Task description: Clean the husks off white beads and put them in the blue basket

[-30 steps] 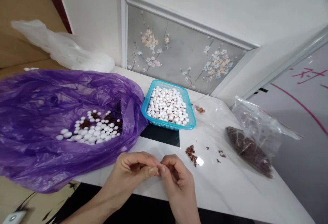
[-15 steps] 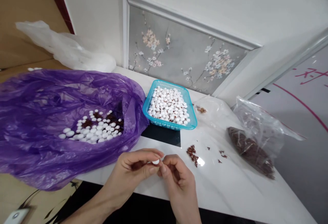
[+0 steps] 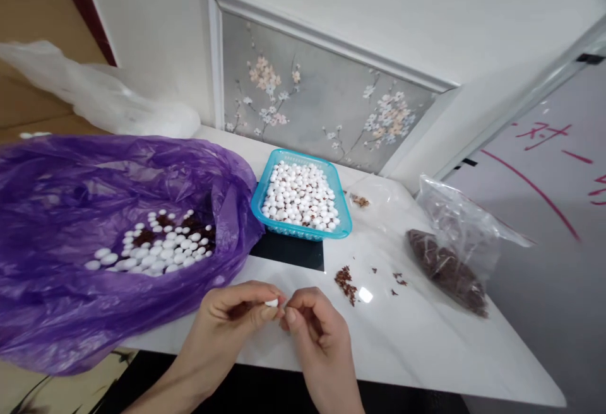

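I see thin, glossy plastic in the purple bag point(image 3: 127, 300), translucent plastic in the blue basket point(image 3: 345, 228), smooth white balls point(image 3: 299, 196) and a shiny tabletop point(image 3: 402, 332).

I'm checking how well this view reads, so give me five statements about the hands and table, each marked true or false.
1. The left hand pinches a small white piece between thumb and fingers. True.
2. The right hand is inside the blue basket. False: it is beside the left hand, in front of the basket.
3. White pieces fill the blue basket. True.
4. The purple bag lies right of the blue basket in the picture. False: it lies to the left.
5. A small pile of reddish-brown flakes lies on the white table. True.
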A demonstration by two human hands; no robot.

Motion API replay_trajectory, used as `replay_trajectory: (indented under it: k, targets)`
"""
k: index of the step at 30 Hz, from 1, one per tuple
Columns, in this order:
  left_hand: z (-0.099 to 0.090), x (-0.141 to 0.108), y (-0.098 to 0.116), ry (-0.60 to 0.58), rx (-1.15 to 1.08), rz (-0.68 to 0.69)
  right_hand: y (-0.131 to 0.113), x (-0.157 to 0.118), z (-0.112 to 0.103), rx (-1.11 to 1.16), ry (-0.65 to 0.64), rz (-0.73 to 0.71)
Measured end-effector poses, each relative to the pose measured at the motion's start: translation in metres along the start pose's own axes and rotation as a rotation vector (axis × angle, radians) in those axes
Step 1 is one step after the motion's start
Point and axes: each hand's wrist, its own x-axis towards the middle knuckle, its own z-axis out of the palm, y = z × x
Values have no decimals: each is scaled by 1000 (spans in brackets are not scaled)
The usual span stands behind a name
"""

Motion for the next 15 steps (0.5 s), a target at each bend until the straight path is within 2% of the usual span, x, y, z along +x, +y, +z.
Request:
replay_trajectory:
  k: [2, 5, 7, 10, 13, 15]
  targets:
    - [4, 1, 3, 56, 17, -41, -1, 1, -10, -57, 45, -47]
    - [14, 10, 16, 59, 107, -35, 2, 3, -36, -133, 225, -49]
    - [23, 22, 29, 74, 246, 48, 6, 4, -56, -200, 292, -34]
    - [34, 48, 48, 191, 528, 230, 14, 3, -75, -275, 304, -39]
    - [38, 78, 62, 264, 826, 358, 16, 0, -80, -289, 307, -38]
    - [37, 94, 67, 229, 978, 391, 12, 0, -80, -309, 298, -51]
